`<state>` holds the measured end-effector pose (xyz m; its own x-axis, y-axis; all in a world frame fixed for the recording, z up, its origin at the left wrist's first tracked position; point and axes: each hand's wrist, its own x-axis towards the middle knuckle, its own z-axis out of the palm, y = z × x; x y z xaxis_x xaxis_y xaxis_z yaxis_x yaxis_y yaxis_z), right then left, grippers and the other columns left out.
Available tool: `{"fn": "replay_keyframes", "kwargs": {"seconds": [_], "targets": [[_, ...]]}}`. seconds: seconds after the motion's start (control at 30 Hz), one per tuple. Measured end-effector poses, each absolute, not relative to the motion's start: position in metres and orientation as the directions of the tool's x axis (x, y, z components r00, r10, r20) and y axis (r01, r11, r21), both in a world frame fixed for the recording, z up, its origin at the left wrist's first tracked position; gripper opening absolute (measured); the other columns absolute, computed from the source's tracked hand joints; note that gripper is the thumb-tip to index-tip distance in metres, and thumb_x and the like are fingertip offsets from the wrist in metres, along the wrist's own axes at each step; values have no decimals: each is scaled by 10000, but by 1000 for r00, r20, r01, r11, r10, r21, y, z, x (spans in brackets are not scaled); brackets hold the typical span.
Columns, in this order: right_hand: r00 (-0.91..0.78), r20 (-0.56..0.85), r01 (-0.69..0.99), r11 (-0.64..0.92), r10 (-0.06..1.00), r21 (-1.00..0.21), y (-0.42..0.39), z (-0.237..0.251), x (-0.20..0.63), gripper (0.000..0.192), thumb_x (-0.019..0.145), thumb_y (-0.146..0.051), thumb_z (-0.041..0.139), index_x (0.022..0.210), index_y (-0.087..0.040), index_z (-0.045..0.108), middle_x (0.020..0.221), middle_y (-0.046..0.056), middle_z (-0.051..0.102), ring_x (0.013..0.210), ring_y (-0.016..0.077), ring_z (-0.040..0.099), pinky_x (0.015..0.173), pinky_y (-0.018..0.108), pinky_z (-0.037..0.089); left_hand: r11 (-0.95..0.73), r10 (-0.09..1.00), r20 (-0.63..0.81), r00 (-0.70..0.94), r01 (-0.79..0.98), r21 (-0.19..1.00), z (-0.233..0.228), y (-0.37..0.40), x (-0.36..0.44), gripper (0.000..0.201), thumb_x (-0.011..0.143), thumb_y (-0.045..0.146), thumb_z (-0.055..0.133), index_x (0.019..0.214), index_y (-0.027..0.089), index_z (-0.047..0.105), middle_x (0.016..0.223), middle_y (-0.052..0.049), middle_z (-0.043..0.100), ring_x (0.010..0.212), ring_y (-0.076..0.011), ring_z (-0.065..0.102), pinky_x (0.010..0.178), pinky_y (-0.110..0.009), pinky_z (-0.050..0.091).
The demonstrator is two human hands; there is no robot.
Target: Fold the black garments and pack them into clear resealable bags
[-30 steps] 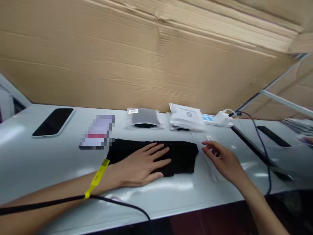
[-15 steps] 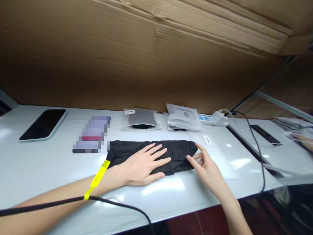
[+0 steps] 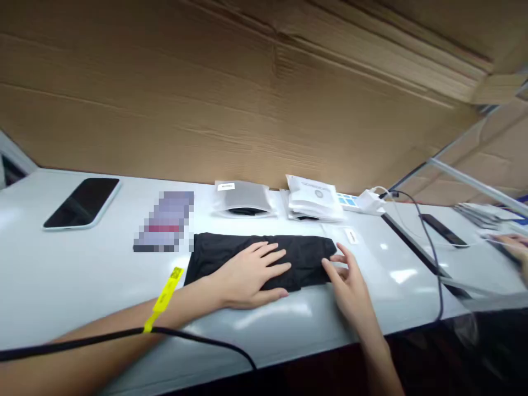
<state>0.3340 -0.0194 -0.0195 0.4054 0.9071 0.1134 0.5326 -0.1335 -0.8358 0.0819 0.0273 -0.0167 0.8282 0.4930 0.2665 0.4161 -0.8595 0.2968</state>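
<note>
A folded black garment (image 3: 301,256) lies on the white table (image 3: 61,275). My left hand (image 3: 247,275) rests flat on the garment's middle, fingers spread, with a yellow band (image 3: 165,294) on the wrist. My right hand (image 3: 350,280) is at the garment's right end, fingers apart and touching its edge. A clear plastic bag with a small white label (image 3: 351,236) lies flat just right of the garment, under my right hand.
Behind the garment lie a bagged dark item (image 3: 243,199) and a stack of white packets (image 3: 314,199). A phone (image 3: 82,202) lies far left. Black cables (image 3: 429,253) and a dark device (image 3: 441,230) lie to the right; another person's hand (image 3: 515,247) is at the right edge. Cardboard (image 3: 247,93) walls the back.
My right hand came left from above the clear bag to the garment's right end and now touches it. My left hand stayed flat on the garment.
</note>
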Motion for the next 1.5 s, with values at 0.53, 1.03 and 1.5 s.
{"fn": "replay_keyframes", "kwargs": {"seconds": [0.53, 1.03, 1.5], "targets": [[326, 602, 728, 212, 729, -652, -7, -2, 281, 326, 844, -275, 590, 1167, -240, 628, 1010, 52, 599, 841, 177, 568, 792, 361, 507, -908, 413, 440, 797, 398, 130, -26, 27, 84, 454, 964, 506, 440, 1219, 181, 628, 1312, -99, 636, 1238, -307, 552, 1050, -463, 411], [-121, 398, 629, 380, 909, -678, -37, 2, 249, 197, 919, -234, 533, 1049, -248, 680, 1009, 42, 733, 927, 195, 682, 832, 334, 546, -852, 401, 767, 501, 512, 112, -19, 22, 80, 114, 804, 168, 507, 794, 165, 620, 817, -62, 664, 805, -206, 585, 691, -331, 462], [-56, 308, 720, 252, 950, -647, -44, -5, 277, 223, 903, -391, 553, 805, -250, 696, 844, 39, 716, 854, 231, 635, 792, 378, 488, -807, 547, 518, 657, 578, 119, -25, 26, 85, 216, 894, 214, 509, 709, 184, 615, 758, -27, 653, 745, -185, 589, 668, -331, 426]]}}
